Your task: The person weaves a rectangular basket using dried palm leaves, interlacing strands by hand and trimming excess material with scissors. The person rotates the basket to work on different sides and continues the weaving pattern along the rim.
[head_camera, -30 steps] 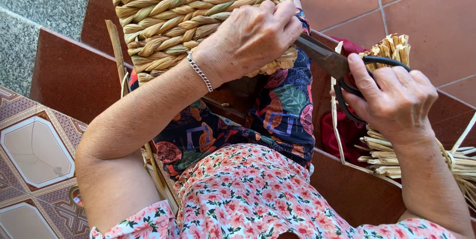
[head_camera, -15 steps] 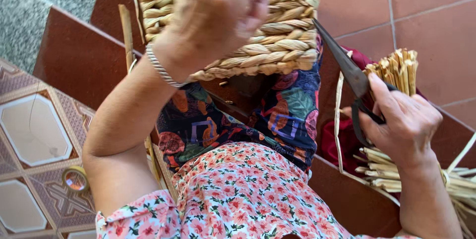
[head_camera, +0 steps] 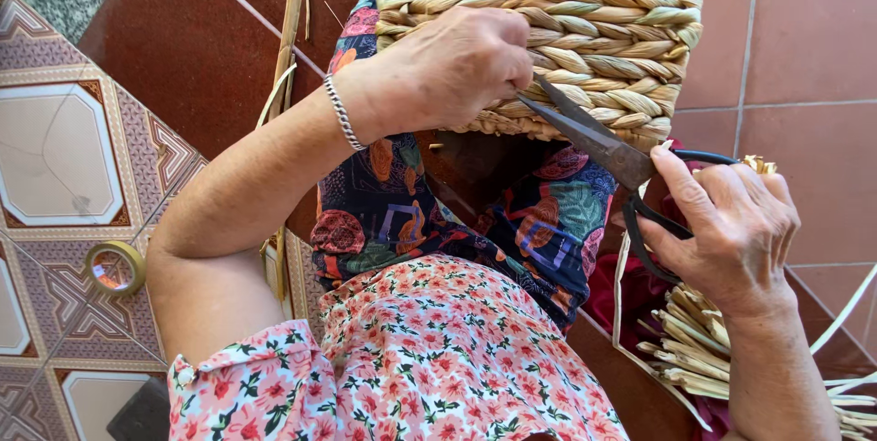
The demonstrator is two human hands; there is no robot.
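Tiled floor: 1 basket gripped by left hand; right hand holds 1 scissors.

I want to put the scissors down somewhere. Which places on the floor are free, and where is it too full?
Free: the patterned tiles at left, between the dark red step and the tape roll; also the plain tiles right of the woven basket. Crowded: the lap under the basket, where the left hand and scissors meet, and beside the right hand, over the cut reeds.

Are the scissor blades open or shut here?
Open: the scissors in the right hand show two blades parted at the woven basket.
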